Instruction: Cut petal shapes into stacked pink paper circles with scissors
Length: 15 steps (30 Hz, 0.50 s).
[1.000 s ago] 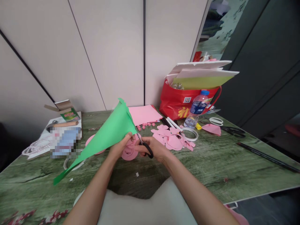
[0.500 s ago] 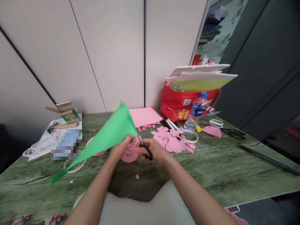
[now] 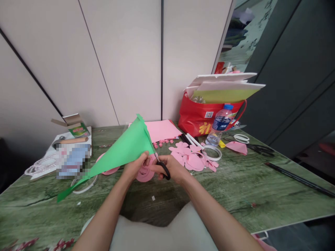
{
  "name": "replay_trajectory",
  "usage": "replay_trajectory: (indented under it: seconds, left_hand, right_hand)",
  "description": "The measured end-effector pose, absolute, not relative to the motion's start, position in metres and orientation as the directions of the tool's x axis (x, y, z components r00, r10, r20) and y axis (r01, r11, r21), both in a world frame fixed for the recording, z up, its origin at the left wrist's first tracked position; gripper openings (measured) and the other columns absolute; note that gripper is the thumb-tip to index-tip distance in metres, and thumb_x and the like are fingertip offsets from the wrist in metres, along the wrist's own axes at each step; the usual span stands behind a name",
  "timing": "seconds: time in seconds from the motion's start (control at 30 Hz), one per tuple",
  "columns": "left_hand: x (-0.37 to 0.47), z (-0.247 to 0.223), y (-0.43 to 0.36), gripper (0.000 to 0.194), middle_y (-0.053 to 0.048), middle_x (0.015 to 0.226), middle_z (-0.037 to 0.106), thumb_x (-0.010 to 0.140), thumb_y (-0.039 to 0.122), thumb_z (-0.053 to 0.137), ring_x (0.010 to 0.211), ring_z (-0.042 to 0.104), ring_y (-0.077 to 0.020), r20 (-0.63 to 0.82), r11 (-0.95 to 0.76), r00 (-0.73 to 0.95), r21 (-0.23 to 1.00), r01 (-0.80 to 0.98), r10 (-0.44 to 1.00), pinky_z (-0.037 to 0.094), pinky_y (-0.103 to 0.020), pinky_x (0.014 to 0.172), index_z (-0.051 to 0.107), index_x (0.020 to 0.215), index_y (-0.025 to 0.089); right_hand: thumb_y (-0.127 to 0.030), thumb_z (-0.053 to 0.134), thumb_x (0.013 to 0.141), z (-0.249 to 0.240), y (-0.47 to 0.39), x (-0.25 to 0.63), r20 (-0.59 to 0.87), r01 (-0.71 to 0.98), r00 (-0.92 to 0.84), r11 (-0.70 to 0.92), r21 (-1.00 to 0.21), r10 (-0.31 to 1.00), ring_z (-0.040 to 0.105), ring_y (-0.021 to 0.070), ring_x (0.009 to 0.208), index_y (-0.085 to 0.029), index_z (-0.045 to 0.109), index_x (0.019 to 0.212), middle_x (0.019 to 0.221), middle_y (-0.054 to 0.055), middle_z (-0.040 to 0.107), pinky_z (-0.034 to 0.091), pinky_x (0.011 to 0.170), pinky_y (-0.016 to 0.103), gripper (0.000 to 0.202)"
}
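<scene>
A large sheet of green paper slants across the head view, its long narrow tail hanging to the lower left. My left hand is closed on its lower right edge. My right hand grips a pair of scissors with black handles. Their blades meet the green paper's edge close to my left fingertips; how far they are apart is hard to see. Under my hands lies a pink paper piece with ring-like cuts. A heap of pink paper petals is right of my right hand.
Behind the petals stand a red bag with white boards and a plastic bottle. Pink paper sheets lie at the back. A tape roll touches the petals. Black rods lie right; an opened small box is left.
The green paper has shifted and tilted very slightly, its tail tip rising a little. Both hands keep their hold and stay nearly in place.
</scene>
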<state>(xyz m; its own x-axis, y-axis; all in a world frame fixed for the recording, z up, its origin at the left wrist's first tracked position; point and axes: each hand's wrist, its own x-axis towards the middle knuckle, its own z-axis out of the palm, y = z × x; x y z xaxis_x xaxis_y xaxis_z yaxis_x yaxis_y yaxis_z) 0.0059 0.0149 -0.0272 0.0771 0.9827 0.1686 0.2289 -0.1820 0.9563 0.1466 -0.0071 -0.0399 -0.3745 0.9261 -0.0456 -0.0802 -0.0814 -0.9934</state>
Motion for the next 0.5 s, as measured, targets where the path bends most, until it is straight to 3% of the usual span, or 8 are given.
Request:
replay_trajectory:
  seconds: [0.17, 0.33, 0.5]
  left_hand:
    - [0.0038, -0.0319, 0.0165, 0.039, 0.003, 0.039, 0.041, 0.066, 0.045, 0.046, 0.043, 0.039, -0.0113, 0.148, -0.165, 0.094, 0.963, 0.215, 0.985, 0.039, -0.027, 0.055, 0.042, 0.036, 0.021]
    - [0.0062, -0.0348, 0.0146, 0.030, 0.004, 0.044, 0.045, 0.059, 0.042, 0.054, 0.046, 0.040, -0.0117, 0.139, -0.121, -0.070, 0.969, 0.217, 0.988, 0.039, -0.028, 0.056, 0.041, 0.042, 0.021]
    - [0.0085, -0.0368, 0.0146, 0.028, 0.002, 0.046, 0.051, 0.059, 0.042, 0.057, 0.050, 0.047, -0.0139, 0.155, -0.127, -0.120, 0.968, 0.214, 0.981, 0.042, -0.030, 0.058, 0.046, 0.044, 0.020]
  right_hand:
    - [-0.049, 0.073, 0.050, -0.0413, -0.0068, 0.1439, -0.052, -0.122, -0.366, -0.103, -0.987, 0.929, 0.041, 0.0054, 0.036, -0.014, 0.057, 0.067, 0.041, -0.008, 0.045, 0.032, 0.039, 0.019, 0.042]
    - [-0.047, 0.074, 0.050, -0.0395, -0.0065, 0.1439, -0.008, -0.121, -0.334, -0.052, -0.991, 0.942, 0.042, 0.0054, 0.039, -0.014, 0.056, 0.065, 0.043, -0.007, 0.048, 0.028, 0.039, 0.018, 0.041]
    - [-0.048, 0.073, 0.052, -0.0425, -0.0055, 0.1431, -0.012, -0.129, -0.314, -0.056, -0.990, 0.949, 0.042, 0.0055, 0.036, -0.015, 0.055, 0.064, 0.042, -0.008, 0.045, 0.030, 0.039, 0.019, 0.040]
